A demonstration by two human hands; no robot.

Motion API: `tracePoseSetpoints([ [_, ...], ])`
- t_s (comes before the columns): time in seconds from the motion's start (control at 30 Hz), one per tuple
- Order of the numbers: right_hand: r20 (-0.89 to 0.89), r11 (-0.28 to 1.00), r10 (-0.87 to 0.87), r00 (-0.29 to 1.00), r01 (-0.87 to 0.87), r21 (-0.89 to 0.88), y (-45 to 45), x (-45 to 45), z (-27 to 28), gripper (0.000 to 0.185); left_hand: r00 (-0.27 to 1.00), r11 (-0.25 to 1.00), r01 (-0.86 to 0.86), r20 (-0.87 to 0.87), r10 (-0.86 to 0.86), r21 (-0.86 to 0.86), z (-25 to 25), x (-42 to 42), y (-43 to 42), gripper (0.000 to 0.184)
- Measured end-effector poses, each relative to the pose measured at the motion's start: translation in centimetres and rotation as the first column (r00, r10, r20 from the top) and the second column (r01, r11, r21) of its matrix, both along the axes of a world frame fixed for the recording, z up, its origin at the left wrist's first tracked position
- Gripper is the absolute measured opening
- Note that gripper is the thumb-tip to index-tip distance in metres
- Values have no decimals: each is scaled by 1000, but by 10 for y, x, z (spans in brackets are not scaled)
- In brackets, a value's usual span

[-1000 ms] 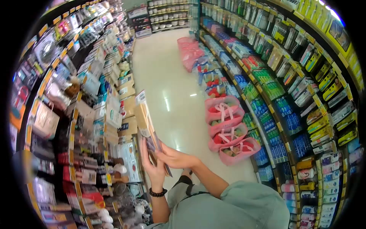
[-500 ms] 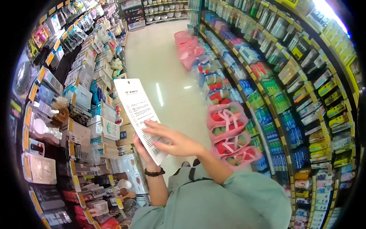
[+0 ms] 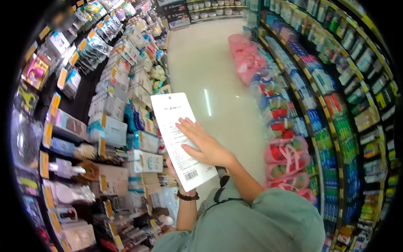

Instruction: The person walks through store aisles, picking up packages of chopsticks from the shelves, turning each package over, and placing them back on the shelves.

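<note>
A flat white retail package (image 3: 170, 115), with a hang hole at its top, printed lines and a barcode near its bottom, is held tilted in front of me. My left hand (image 3: 175, 171) grips it from behind near the lower left edge; most of those fingers are hidden behind it. Across the printed face lies my right hand (image 3: 206, 145), fingers stretched out and thumb apart, covering part of the text. What the package contains cannot be seen from this side.
Shelves (image 3: 107, 126) packed with hanging and boxed goods line my left. On my right, another shelf (image 3: 310, 96) carries rows of blue and green packs. Pink bags (image 3: 247, 59) and several pink-rimmed bags (image 3: 289, 157) stand along its foot. The tiled floor (image 3: 201, 54) runs between them.
My view has swung left, so the shelves appear farther right. The package now faces me more squarely, showing its barcode. My right hand has slid up over the text, fingers still stretched.
</note>
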State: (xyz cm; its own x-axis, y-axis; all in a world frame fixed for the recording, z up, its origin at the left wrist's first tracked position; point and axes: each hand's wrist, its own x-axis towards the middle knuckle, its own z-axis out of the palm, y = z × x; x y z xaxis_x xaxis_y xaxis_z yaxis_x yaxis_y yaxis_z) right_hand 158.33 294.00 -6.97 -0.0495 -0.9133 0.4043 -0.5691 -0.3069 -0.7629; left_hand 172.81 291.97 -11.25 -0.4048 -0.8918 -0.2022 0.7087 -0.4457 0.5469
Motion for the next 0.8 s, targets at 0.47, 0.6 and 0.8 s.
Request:
tracePoseSetpoints([
  [0.47,-191,950,310,931,-295,102,-232,-95,10,52,958,990,143,-249,-139,-1,-26,-94,-264,64],
  [0.6,-131,959,267,955,-251,129,-306,-126,-6,54,871,955,293,-401,-286,-44,-53,-123,-344,63],
  [0.8,-132,980,163,978,-145,138,-454,-167,-9,55,935,982,182,-320,-154,58,-36,-176,-484,63],
])
